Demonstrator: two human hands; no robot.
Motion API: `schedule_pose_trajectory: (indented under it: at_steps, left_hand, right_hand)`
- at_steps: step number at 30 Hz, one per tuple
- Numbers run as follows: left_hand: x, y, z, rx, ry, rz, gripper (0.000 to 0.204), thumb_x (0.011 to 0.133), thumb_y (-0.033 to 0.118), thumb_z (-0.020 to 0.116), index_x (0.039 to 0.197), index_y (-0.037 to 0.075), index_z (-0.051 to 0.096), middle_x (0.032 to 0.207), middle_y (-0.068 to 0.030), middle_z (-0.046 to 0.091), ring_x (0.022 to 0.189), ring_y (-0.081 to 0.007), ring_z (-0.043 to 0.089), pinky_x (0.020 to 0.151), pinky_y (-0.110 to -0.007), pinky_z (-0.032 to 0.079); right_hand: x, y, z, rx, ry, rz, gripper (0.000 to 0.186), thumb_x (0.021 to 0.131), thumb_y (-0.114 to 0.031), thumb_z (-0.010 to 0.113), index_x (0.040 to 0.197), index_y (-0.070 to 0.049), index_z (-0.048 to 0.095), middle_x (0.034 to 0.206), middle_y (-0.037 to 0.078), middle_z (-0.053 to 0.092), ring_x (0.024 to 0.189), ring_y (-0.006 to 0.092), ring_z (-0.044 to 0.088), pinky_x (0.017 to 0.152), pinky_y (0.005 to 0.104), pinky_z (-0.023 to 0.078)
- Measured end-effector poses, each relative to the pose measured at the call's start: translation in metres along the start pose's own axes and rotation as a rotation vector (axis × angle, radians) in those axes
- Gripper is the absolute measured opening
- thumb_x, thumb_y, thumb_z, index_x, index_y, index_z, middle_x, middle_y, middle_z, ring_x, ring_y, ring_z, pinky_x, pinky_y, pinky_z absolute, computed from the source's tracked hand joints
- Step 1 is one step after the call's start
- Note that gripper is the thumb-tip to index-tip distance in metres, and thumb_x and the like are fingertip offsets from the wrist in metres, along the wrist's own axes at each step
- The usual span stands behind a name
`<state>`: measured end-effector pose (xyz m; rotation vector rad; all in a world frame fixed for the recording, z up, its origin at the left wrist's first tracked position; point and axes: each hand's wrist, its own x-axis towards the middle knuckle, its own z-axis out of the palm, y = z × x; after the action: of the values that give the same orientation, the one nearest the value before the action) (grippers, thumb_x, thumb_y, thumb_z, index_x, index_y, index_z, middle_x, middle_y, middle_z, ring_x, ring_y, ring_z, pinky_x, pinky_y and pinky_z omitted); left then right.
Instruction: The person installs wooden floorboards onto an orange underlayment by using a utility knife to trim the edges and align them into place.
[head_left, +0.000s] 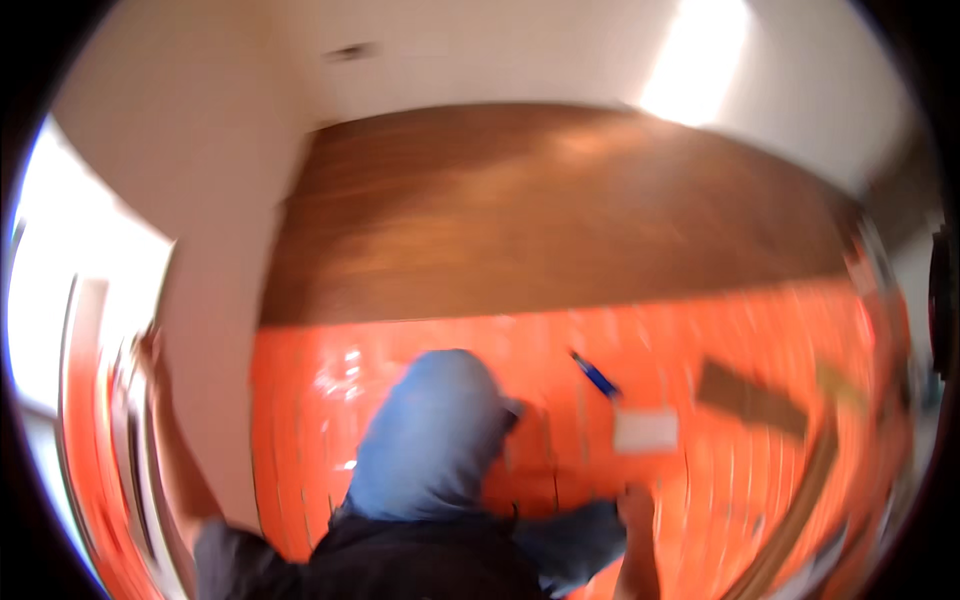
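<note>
My left hand reaches to the upright edge of a bright opening at the left, its fingers curled on it. My right hand is low at right of centre, blurred, near a white rectangular piece on the orange floor sheeting; whether it holds anything is unclear. My bent leg, in blue denim, rises at lower centre. A blue hand tool with a dark tip lies just above the white piece.
Brown plank flooring spans beyond the sheeting to pale walls. Loose brown boards lie at the right, with blurred clutter along the right edge. A pale wall runs beside my left arm. Sunlight falls on the far wall.
</note>
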<state>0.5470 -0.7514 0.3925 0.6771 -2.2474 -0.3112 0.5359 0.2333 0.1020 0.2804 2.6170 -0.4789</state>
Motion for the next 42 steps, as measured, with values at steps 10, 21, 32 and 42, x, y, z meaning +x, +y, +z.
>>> schedule_pose_trajectory:
  at_steps: [10, 21, 32, 42]
  left_hand:
    - [-0.05, 0.235, 0.273, -0.275, -0.633, 0.328, 0.034, 0.104, 0.014, 0.059, 0.137, 0.006, 0.056, 0.084, -0.0032, 0.057, 0.076, -0.0114, 0.054, 0.069, -0.028, 0.05]
    - [-0.273, 0.54, 0.37, -0.37, -1.641, 1.086, 0.038, 0.093, 0.018, 0.071, 0.129, 0.009, 0.064, 0.111, -0.0145, 0.073, 0.105, -0.0338, 0.069, 0.095, -0.046, 0.053]
    - [-0.393, 0.672, 0.494, -0.269, -1.506, 1.49, 0.054, 0.091, 0.037, 0.074, 0.134, 0.007, 0.059, 0.128, -0.0166, 0.063, 0.123, -0.0364, 0.057, 0.101, -0.051, 0.045]
    - [-0.46, 0.724, 0.508, 0.007, -1.724, 1.861, 0.054, 0.077, 0.037, 0.082, 0.114, 0.005, 0.061, 0.103, -0.0183, 0.059, 0.098, -0.0392, 0.063, 0.079, -0.05, 0.054]
  right_hand:
    - [-0.026, 0.001, -0.026, -0.003, 0.13, 0.334, 0.032, 0.091, -0.027, 0.062, 0.113, -0.004, 0.07, 0.12, 0.021, 0.067, 0.114, 0.0415, 0.064, 0.097, 0.0514, 0.053]
    - [0.109, 0.002, -0.007, -0.5, 0.217, -0.136, 0.059, 0.099, -0.021, 0.055, 0.155, -0.006, 0.041, 0.166, 0.014, 0.034, 0.154, 0.0317, 0.031, 0.125, 0.0492, 0.025]
    - [0.104, 0.023, -0.082, -0.435, 0.212, -0.095, 0.058, 0.093, -0.022, 0.056, 0.148, -0.003, 0.048, 0.143, 0.017, 0.051, 0.14, 0.0353, 0.042, 0.12, 0.0479, 0.03]
    - [0.011, 0.272, -0.105, 0.24, 0.027, 1.026, 0.105, 0.07, -0.042, 0.088, 0.149, 0.005, 0.037, 0.14, 0.028, 0.048, 0.132, 0.0441, 0.046, 0.111, 0.0536, 0.038]
